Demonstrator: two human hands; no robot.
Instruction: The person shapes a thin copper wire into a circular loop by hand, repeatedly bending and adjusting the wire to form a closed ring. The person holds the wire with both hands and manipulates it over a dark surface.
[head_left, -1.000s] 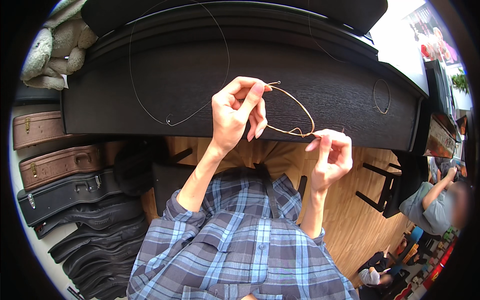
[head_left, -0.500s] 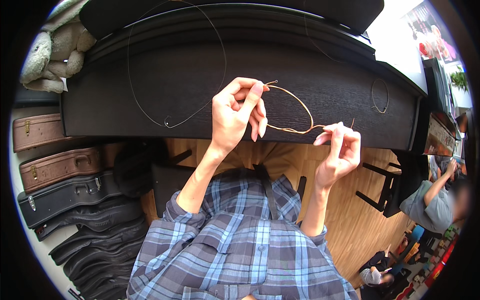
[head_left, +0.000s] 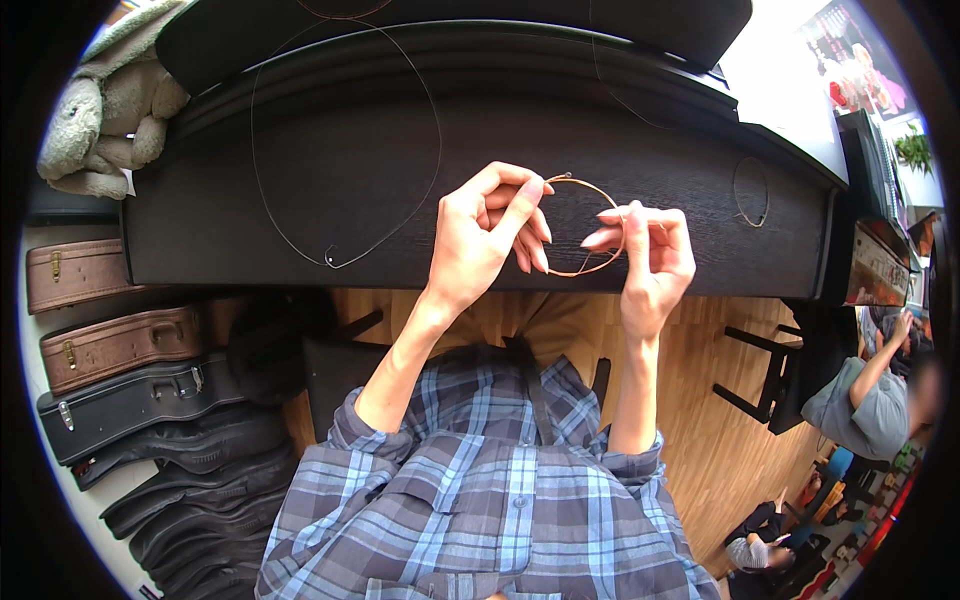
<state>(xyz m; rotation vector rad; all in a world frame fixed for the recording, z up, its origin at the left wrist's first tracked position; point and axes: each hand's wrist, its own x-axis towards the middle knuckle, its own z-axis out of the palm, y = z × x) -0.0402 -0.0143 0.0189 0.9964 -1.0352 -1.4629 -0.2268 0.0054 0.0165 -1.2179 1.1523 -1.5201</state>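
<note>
A bronze-coloured guitar string [head_left: 598,187], coiled into a small ring, is held over a black wood-grained surface. My left hand [head_left: 478,235] pinches the ring's left side between thumb and fingers, close to the string's small ball end [head_left: 567,175]. On the ring's right side my right hand [head_left: 655,262] is closed on the string with thumb and forefinger, the other fingers curled. The fingers hide parts of the coil. A large loop of thin silvery string [head_left: 333,265] lies left of my hands, and a small coiled string [head_left: 766,200] lies to the right.
The black piano-like furniture [head_left: 200,240] spans the front, with another thin string [head_left: 610,90] at its back. Plush toy [head_left: 75,125] sits far left. Brown instrument cases [head_left: 120,350] and black ones line the left floor. A person [head_left: 860,405] sits at right, near a black stool [head_left: 755,375].
My right hand has moved left and slightly up, towards my left hand. The string's loose end, which stretched out to the right, is now drawn in around a smaller ring.
</note>
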